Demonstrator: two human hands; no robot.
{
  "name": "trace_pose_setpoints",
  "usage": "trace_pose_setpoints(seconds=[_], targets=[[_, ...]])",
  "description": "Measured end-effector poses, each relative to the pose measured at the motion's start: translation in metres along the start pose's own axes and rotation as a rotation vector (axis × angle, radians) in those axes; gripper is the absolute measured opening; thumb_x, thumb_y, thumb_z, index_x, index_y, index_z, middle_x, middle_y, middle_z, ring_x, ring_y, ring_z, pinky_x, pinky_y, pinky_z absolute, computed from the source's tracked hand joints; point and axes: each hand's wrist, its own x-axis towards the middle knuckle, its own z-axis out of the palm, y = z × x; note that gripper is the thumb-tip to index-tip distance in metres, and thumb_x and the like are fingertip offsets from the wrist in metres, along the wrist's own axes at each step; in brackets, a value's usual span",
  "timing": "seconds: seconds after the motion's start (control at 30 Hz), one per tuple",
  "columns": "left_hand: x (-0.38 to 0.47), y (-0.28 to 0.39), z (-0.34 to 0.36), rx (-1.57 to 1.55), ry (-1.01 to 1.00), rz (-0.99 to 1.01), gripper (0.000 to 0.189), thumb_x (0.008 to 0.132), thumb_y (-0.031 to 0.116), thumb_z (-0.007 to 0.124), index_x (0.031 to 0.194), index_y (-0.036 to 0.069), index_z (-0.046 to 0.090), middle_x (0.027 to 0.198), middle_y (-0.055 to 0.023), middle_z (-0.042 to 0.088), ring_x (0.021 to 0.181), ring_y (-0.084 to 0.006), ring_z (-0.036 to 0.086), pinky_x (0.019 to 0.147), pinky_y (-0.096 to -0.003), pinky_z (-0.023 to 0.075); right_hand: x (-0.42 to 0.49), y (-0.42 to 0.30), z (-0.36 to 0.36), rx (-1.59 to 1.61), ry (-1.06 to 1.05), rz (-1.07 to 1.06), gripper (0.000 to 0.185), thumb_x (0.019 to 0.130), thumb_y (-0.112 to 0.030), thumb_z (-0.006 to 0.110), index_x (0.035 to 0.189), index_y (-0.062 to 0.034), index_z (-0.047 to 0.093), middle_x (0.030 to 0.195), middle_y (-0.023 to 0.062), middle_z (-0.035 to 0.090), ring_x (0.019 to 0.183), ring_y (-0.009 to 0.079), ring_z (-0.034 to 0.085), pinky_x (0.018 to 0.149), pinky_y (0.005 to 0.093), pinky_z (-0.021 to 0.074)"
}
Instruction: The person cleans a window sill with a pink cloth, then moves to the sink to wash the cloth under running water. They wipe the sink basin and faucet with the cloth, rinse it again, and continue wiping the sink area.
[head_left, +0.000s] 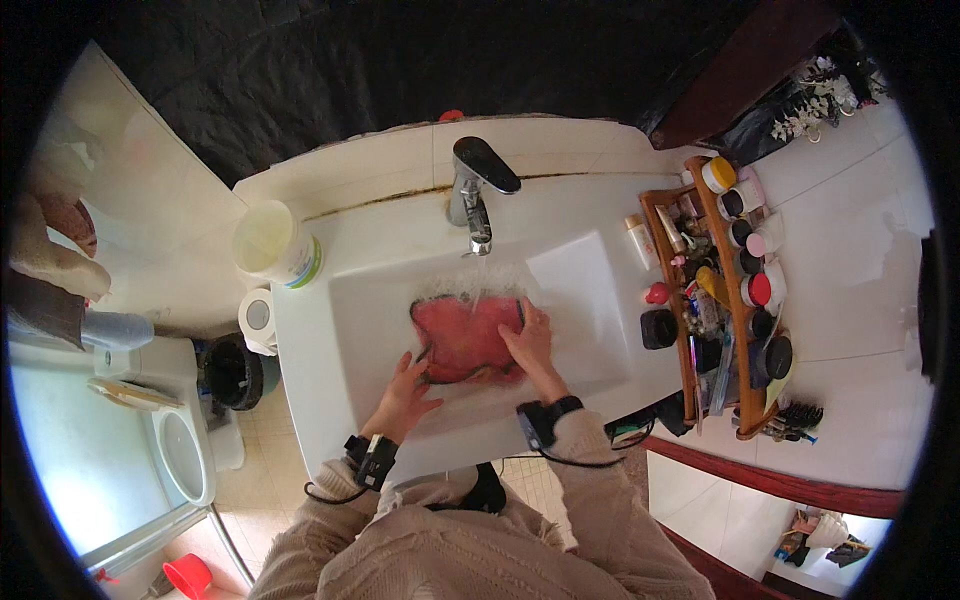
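A red fabric piece with dark edging (465, 337) lies flat and wet in the basin of a white washbasin (367, 337). Its right edge is held by my right hand (532, 341), thumb on top and the other fingers along the dark trim. My left hand (401, 397) is at its lower left corner, fingers spread, the fingertips close to or on the edging. From the chrome faucet (472, 199) a thin stream of water runs down onto the fabric's far edge. Suds or bubbly water (465, 281) gather there.
A translucent plastic tub (274, 244) stands on the washbasin's left corner, beside a toilet paper roll (258, 315). Along the right side is a wooden rack (724, 240) crowded with jars and tubes. A black bin (232, 371) and a toilet (184, 450) are at left.
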Motion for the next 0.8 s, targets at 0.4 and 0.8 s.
trace_pose_setpoints(seconds=[0.4, 0.8], targets=[[0.041, 0.010, 0.020, -0.047, -0.361, -0.110, 0.053, 0.095, 0.048, 0.045, 0.115, 0.002, 0.057, 0.102, -0.0111, 0.063, 0.080, -0.0216, 0.058, 0.082, -0.0376, 0.0495, -0.076, -0.094, 0.013, 0.881, -0.402, 0.071, 0.018, 0.085, -0.020, 0.063, 0.079, -0.0034, 0.060, 0.068, 0.0047, 0.058, 0.063, 0.0171, 0.056, 0.058, 0.0303, 0.0446], [0.047, -0.006, 0.026, -0.158, -0.317, -0.103, 0.031, 0.096, 0.041, 0.047, 0.106, 0.012, 0.054, 0.100, -0.0066, 0.057, 0.083, -0.0199, 0.056, 0.069, -0.0348, 0.0480, -0.009, -0.049, 0.014, -0.033, -0.202, 0.019, 0.028, 0.086, -0.034, 0.057, 0.090, -0.0071, 0.063, 0.083, 0.0157, 0.064, 0.074, 0.0368, 0.061, 0.066, 0.0459, 0.0477]])
